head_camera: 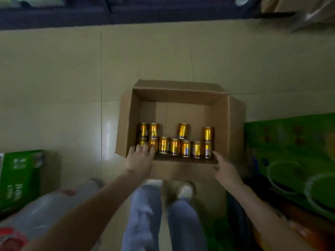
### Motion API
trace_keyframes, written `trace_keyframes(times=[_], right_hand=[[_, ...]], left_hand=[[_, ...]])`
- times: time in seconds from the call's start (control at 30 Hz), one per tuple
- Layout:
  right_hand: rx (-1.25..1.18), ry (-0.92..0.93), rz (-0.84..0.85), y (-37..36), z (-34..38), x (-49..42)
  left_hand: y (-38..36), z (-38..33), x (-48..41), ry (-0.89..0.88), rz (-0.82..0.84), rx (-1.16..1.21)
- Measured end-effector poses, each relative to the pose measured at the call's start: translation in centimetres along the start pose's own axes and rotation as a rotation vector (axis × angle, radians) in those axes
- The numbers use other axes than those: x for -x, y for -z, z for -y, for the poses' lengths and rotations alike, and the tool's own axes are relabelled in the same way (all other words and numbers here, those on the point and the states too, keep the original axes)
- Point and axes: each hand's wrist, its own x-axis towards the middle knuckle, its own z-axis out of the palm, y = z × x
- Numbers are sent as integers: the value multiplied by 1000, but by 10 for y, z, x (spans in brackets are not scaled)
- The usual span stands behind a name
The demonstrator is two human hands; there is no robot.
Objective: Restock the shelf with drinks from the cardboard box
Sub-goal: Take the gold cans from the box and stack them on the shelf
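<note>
1. The box [220,113] sits open on the floor [72,78] right in front of the person's feet, flaps folded out so both arms can drop straight in.
2. Inside it are gold cans [182,130], all upright. A row of seven runs along the 6 o'clock wall, and four more stand just behind: two at the 9 o'clock end, one mid-box, one at the 3 o'clock end. The 12 o'clock half is bare cardboard, so I'd guess it's well over half emptied.
3. The left hand [140,158] is over the near 9 o'clock corner, fingers spread and curling onto the tops of the two end cans. It looks like touching, but it's not closed on anything yet as far as I can tell.
4. The right hand [224,171] is at the 3 o'clock end, open, with its index finger stretched toward the last can in the row, just beside it and holding nothing.
5. Working both ends at once makes sense, grabbing one or two per hand.
6. The shelf [54,17] is the dark strip way up at 12 o'clock, well apart from the box and blurry.
7. Green cartons [290,151] crowd the 3 and 9 o'clock sides.
</note>
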Motion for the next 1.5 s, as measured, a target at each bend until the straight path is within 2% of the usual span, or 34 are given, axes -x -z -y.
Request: trace_keyframes(times=[0.1,0.23,0.33,0.4,0.5,0.57,0.67,0.77,0.83,0.93,1.03,1.13,1.27,1.37,1.5], right_hand=[[0,62,-45,-33,4,-94],[0,121,-108,-86,16,-196],[118,155,-147,-119,28,-258],[160,119,-148,-135,33,-289],[39,36,-119,-152,34,-321],[-68,17,-127,-158,35,-332],[-145,36,-171,-156,35,-339],[-265,45,-174,-145,28,-333],[-383,52,-191,-135,25,-317],[-609,73,-159,-109,30,-277],[-869,30,-100,-67,48,-215],[-1172,30,-47,-18,75,-132],[-1419,87,-41,53,109,-12],[-1433,179,-21,103,131,77],[-1510,273,-129,158,149,186]], left_hand=[[-46,-3,-96,-2,-4,-4],[-105,-8,-195,75,23,116],[-145,-11,-255,153,9,210],[-169,-18,-284,184,6,204],[-181,-30,-300,237,-27,125],[-176,-32,-301,206,-147,158],[-165,-23,-313,190,-277,396],[-155,-13,-330,285,-88,688],[-145,-9,-328,288,15,816],[-117,-4,-307,262,4,987],[-56,-2,-258,216,40,1372],[19,-1,-185,79,210,1663],[121,12,-73,-115,387,1831],[194,27,8,-215,469,1862],[277,38,101,-405,525,1849]])
